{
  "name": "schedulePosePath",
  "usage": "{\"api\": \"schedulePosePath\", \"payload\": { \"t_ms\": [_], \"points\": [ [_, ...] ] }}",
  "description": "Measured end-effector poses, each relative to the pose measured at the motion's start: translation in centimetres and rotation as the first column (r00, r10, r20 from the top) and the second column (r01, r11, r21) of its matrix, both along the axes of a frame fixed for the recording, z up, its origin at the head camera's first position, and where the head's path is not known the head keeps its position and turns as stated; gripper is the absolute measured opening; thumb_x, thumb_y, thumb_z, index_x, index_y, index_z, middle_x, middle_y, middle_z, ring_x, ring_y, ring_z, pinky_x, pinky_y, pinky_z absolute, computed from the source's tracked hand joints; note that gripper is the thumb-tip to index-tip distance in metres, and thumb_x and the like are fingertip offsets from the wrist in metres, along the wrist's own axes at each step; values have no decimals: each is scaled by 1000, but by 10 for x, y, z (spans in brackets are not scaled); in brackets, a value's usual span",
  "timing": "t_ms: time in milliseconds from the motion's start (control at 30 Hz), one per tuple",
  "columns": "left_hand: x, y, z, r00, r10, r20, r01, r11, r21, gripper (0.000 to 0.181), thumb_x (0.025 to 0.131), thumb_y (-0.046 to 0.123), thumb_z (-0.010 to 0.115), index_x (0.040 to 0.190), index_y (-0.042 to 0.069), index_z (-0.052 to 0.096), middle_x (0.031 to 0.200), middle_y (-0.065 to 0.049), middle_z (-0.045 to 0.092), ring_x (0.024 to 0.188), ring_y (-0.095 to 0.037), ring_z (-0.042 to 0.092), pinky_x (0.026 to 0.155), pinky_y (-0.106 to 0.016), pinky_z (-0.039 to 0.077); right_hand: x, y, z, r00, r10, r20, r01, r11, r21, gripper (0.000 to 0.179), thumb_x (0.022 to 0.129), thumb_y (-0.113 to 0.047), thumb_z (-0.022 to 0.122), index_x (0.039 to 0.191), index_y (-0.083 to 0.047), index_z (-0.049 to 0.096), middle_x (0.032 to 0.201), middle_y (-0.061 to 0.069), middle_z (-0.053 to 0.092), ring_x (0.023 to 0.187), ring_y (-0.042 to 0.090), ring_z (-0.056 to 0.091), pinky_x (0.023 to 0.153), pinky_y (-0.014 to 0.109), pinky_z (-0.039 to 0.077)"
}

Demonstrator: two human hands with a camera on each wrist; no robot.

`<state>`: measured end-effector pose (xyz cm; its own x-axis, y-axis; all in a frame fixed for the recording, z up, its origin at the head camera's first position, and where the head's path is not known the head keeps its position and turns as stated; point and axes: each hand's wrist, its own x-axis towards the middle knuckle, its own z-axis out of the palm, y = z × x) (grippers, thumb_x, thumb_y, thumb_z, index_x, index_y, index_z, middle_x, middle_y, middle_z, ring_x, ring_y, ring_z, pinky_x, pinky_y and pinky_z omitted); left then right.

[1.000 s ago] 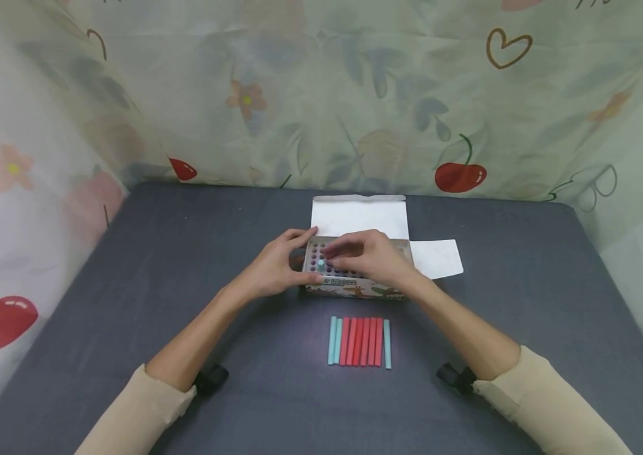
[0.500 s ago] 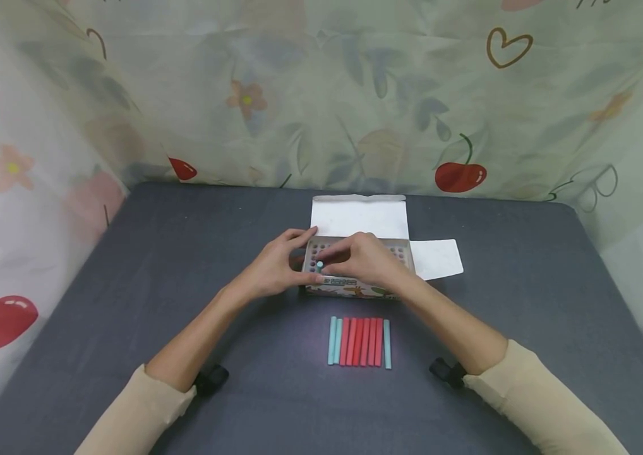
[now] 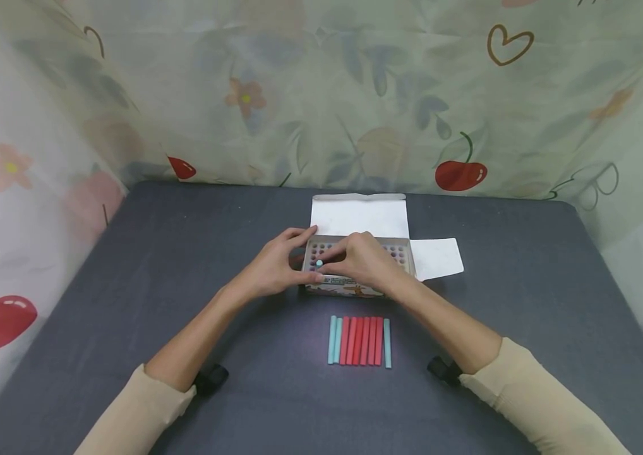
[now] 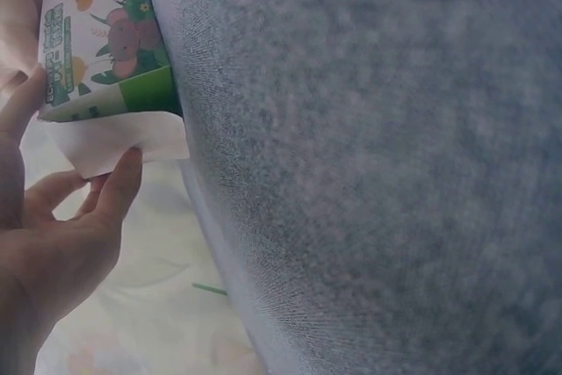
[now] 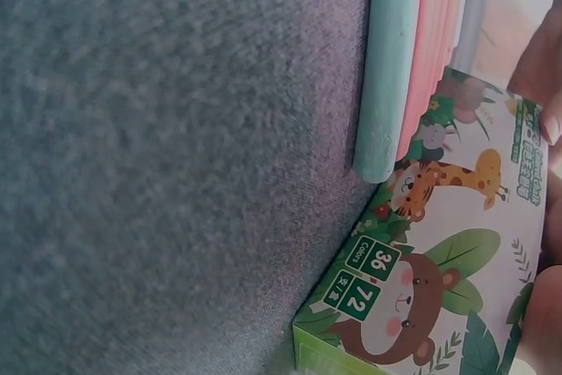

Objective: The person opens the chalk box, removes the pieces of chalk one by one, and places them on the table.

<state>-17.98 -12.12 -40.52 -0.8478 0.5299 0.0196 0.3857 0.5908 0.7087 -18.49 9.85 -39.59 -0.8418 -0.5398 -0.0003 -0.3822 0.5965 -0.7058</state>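
An open cardboard chalk box stands on the table, with rows of round holes inside. My left hand holds its left end, thumb at the front edge and fingers toward the back corner. In the left wrist view, fingers of the left hand touch a white side flap. My right hand reaches over the box and pinches a pale blue chalk stick upright at the front left holes; its lower part is hidden. The right wrist view shows the box's animal-printed front.
In front of the box lies a row of chalk sticks, several red ones between pale blue ones. The white lid lies folded back, and a white flap sticks out right. A patterned curtain hangs behind the dark table.
My right hand has moved left and closed in on the pale blue chalk stick, which now stands a little lower left. The left hand and the row of chalk stay put.
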Motion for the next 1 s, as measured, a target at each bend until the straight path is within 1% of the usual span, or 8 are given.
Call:
{"api": "schedulePosePath", "payload": {
  "t_ms": [267,467,633,800,900,1000],
  "points": [
    [0,0,0,1000,11,5,-11,1000,-10,91,84,34,81,158,15,29,150,-15,38,133,-34,45,97,-48,48,-1,1,-1,997,23,-68,-23,1000,-2,19,90,-21,76,107,-13,78,99,-2,75,81,5,68,72,27,54],
    [1,1,1,1000,12,17,-12,1000,0,91,85,33,81,157,14,30,150,-15,38,131,-34,47,95,-47,50,0,2,1,998,35,-56,-36,999,-16,18,95,-22,69,111,-14,73,97,-4,75,83,5,68,73,29,54],
    [1,1,2,1000,9,28,-10,1000,15,91,85,33,81,157,14,29,149,-15,38,130,-34,49,94,-44,51,1,4,4,999,31,-40,-33,999,-42,15,98,-23,65,111,-17,69,97,-2,75,81,8,69,71,31,54],
    [1,1,0,999,8,34,-9,1000,23,90,85,31,81,157,13,29,149,-16,37,130,-32,49,94,-42,52,1,4,6,999,46,3,-45,991,-123,15,99,-20,64,113,-14,66,98,0,75,82,11,71,73,30,56],
    [0,1,0,999,11,38,-12,1000,24,90,85,31,81,157,13,29,150,-16,37,130,-32,49,94,-41,52,1,4,8,998,41,39,-33,982,-188,15,99,-16,63,113,-11,65,98,3,74,81,15,73,73,28,58],
    [0,1,0,999,18,42,-18,1000,18,91,85,31,81,157,14,29,150,-16,36,131,-31,48,95,-40,52,0,4,11,998,27,50,-15,973,-232,16,99,-13,63,114,-8,65,98,6,74,80,18,73,70,28,58]
  ]
}}
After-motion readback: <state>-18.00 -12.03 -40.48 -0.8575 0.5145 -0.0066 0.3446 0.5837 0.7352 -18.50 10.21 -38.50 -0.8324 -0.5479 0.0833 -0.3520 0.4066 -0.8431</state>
